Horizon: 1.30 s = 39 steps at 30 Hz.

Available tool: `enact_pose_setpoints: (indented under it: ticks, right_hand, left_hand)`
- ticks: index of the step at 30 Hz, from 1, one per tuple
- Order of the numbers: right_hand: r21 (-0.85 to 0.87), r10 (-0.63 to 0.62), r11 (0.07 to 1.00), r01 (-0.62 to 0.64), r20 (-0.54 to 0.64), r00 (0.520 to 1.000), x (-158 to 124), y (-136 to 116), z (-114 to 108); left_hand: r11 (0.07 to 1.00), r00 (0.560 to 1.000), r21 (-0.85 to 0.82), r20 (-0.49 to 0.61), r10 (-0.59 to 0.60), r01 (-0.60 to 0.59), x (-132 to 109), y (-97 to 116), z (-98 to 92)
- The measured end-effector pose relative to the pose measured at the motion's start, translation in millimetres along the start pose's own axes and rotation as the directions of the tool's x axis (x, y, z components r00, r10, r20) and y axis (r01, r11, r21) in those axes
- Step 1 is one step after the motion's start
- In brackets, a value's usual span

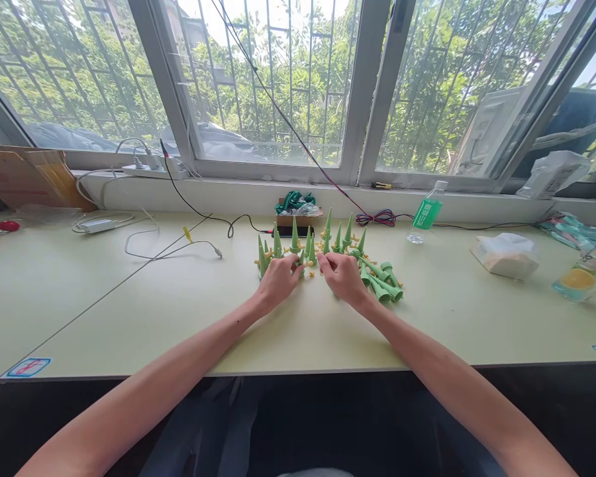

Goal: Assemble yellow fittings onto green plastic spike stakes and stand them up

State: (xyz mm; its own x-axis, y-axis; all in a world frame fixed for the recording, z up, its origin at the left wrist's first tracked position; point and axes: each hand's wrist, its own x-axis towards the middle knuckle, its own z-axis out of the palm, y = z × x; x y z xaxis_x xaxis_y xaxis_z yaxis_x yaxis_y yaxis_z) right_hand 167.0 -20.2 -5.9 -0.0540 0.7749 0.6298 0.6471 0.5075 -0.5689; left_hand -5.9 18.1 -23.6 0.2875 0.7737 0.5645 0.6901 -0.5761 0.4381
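My left hand point(277, 277) is closed, thumb and fingers around a green plant watering spike point(301, 260) with its point up. My right hand point(346, 278) is closed in a pinch, a short gap to the right of the left; what its fingertips hold is too small to make out. Around and behind both hands stand several upright green spikes point(347, 233) with small yellow valves. More green spikes point(388, 286) lie in a pile beside my right hand. A loose yellow valve point(310, 274) rests on the table between the hands.
Behind the spikes lie a dark phone point(298, 232) and a small cardboard box point(298, 217) with green and clear plastic. A bottle point(426, 213) and a tissue pack point(505, 256) stand to the right. Cables point(179, 245) cross the table point(179, 318) at left.
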Motion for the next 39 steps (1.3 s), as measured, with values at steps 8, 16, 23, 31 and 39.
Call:
enact_pose_setpoints:
  ticks: [8, 16, 23, 31, 39]
  right_hand:
    - [-0.005, -0.009, 1.000, 0.009, -0.006, 1.000, 0.9, 4.4, 1.2]
    - [-0.088, -0.011, 0.996, 0.005, -0.061, 0.998, 7.5, 15.3, -7.1]
    - [-0.104, 0.048, 0.992, -0.066, -0.164, 0.985, 17.7, 30.0, -22.5]
    - [-0.108, 0.138, 0.982, -0.157, -0.168, 0.976, 24.9, 51.1, -31.0]
    - [-0.148, 0.131, 0.976, -0.161, -0.193, 0.972, 30.4, 67.5, -36.2]
  left_hand:
    - [0.998, 0.999, -0.040, 0.008, -0.038, 0.038, -1.0, 2.6, -2.4]
    - [0.993, 0.998, -0.106, 0.022, -0.058, 0.060, -1.4, 3.9, -2.8]
    - [0.991, 0.998, -0.115, 0.023, -0.059, 0.062, -2.6, 6.5, -2.8]
    - [0.986, 0.996, -0.149, 0.056, -0.071, 0.079, -5.2, 13.6, -6.5]
    - [0.993, 1.000, -0.113, -0.001, -0.019, 0.019, -4.9, 16.8, -6.6]
